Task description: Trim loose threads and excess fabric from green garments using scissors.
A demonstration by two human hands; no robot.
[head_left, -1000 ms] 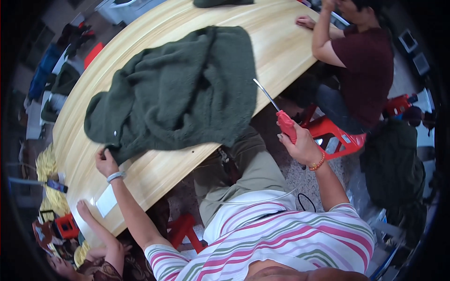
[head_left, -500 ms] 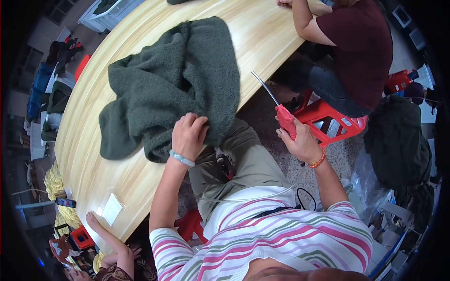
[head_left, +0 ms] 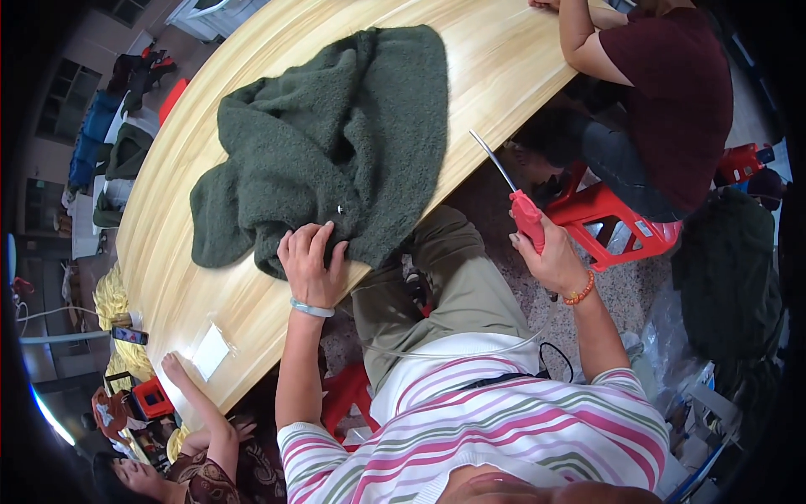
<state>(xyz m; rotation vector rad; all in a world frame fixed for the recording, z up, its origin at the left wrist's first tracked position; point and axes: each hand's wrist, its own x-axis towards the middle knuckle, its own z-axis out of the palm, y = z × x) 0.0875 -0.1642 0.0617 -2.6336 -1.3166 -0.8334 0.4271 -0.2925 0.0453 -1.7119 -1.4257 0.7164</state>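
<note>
Garment (head_left: pixel 403 126), head view: dark green, fuzzy and loosely bunched, lying on the pale wooden worktop (head_left: pixel 495 59); its lower side reaches the worktop's near edge.
Long axis of garment: slantwise, from lower left to upper right, roughly along the straight near edge; the curved far edge lies beyond it.
White spot (head_left: pixel 340 209): small, on the garment's lower part, just beyond the left fingertips; too small to identify.
Left hand (head_left: pixel 312 262): at the near edge, fingers a little apart and laid on the garment's lower fold, thumb to the right; whether cloth is pinched beneath them cannot be told.
Right hand (head_left: pixel 550 256): off the worktop, to the right of its near edge, fingers closed around the handle of a red tool (head_left: pixel 527 218).
Metal tip (head_left: pixel 493 160): thin and straight, slanting up and left across the near edge, apart from the garment's right side.
Key relation: garment directly under and ahead of the left fingers, the nearer hand; from the right hand it lies to the left, well apart.
White sheet (head_left: pixel 210 353): toward the worktop's lower left end, near another person's hand (head_left: pixel 174 367).
Seated co-worker (head_left: pixel 672 118): dark red shirt, at the upper right end.
</note>
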